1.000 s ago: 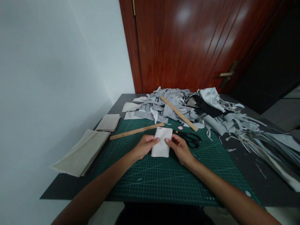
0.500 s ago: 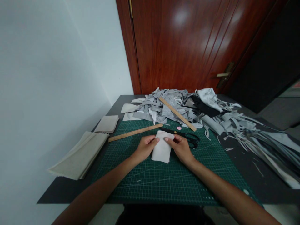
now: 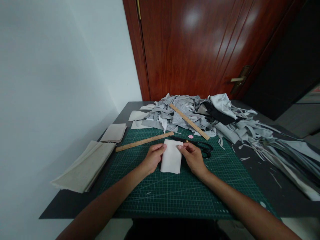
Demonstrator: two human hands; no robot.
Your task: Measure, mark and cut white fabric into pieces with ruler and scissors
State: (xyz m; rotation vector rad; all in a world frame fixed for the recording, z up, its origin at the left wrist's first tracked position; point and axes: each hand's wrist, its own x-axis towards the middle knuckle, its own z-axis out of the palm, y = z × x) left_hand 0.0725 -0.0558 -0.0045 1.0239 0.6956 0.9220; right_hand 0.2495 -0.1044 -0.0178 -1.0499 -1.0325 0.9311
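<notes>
A small white rectangle of fabric [image 3: 171, 158] is held over the green cutting mat [image 3: 175, 190]. My left hand [image 3: 153, 157] pinches its upper left edge and my right hand [image 3: 192, 157] pinches its upper right edge, fingers closed on the cloth. A wooden ruler [image 3: 143, 141] lies on the mat just beyond my left hand. Black scissors [image 3: 202, 147] rest right behind my right hand, with a small pink chalk piece [image 3: 191, 136] beyond them.
A big heap of grey and white fabric scraps [image 3: 212, 120] with a second wooden ruler [image 3: 189, 121] on it fills the back and right of the dark table. Stacks of beige cloth [image 3: 85, 166] and smaller squares [image 3: 114, 132] lie at the left. A wooden door [image 3: 200, 46] stands behind.
The white fabric piece was lifted and curled at its top half a second ago; now it is spread flat again between both hands. The hands shifted slightly outward to its edges.
</notes>
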